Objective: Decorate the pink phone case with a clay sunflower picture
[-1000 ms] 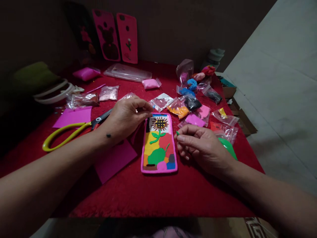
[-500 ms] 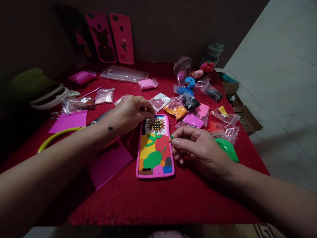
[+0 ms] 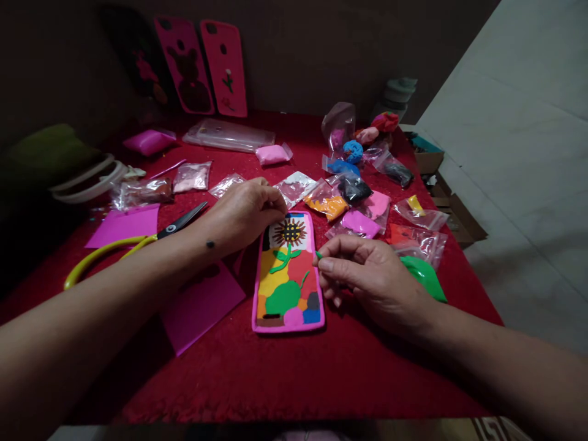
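Note:
A phone case [image 3: 253, 306] with a pink rim lies upright in front of me, covered in patches of coloured clay. On it are a brown-and-yellow sunflower [image 3: 291, 233] with a green stem and a green leaf shape [image 3: 282, 298] with a thin curved stalk. My left hand [image 3: 255, 208] is closed at the top left corner of the case, fingertips pinched; what is between them is hidden. Beside the right rim, my right hand [image 3: 362, 269] pinches a small piece of green clay [image 3: 318, 255] between thumb and forefinger.
Yellow-handled scissors [image 3: 103, 251] and a magenta sheet [image 3: 202, 312] lie left, partly under my left forearm. Bags of clay, including orange [image 3: 327, 208] and green [image 3: 422, 278], spread behind and right. Decorated cases [image 3: 225, 67] lean at the back; a clear case [image 3: 229, 135] lies before them.
Both hands keep nearly the same pose at the case. The view has shifted slightly, so more of the scissors shows beside my left forearm.

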Motion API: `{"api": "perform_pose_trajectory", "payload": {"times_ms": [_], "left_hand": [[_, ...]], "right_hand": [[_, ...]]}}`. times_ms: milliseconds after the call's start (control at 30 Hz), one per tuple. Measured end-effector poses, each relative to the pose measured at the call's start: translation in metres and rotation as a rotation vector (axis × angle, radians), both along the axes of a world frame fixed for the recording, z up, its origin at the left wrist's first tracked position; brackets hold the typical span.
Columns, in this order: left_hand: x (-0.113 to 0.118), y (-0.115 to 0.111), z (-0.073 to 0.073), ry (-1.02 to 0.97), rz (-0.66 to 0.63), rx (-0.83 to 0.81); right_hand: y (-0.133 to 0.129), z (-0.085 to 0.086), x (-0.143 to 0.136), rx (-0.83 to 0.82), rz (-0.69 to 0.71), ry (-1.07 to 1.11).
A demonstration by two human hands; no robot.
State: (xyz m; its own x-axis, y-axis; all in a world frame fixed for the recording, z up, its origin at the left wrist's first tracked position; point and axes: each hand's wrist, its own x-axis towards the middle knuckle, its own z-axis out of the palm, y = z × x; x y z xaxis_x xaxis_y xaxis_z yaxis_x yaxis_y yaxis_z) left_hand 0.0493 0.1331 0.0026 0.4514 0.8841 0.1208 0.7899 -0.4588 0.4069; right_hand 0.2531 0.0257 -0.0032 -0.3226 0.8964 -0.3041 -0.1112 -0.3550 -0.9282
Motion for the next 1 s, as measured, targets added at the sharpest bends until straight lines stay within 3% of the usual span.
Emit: {"api": "perform_pose_trajectory", "payload": {"times_ms": [333, 533, 633, 833, 1000], "left_hand": [[0.010, -0.013, 0.010, 0.097, 0.025, 0.061], [-0.007, -0.009, 0.033, 0.092, 0.221, 0.063], [-0.017, -0.005, 0.035, 0.111, 0.272, 0.053], [-0.008, -0.011, 0.021, 0.142, 0.033, 0.054], [0.000, -0.017, 0.017, 0.329, -0.126, 0.176]], "right_hand": [[0.001, 0.001, 0.000, 0.002, 0.005, -0.014], [0.000, 0.001, 0.000, 0.000, 0.003, -0.027], [0.001, 0.001, 0.000, -0.005, 0.002, -0.021], [0.001, 0.002, 0.000, -0.001, 0.005, -0.024], [0.000, 0.002, -0.001, -0.003, 0.000, -0.025]]}}
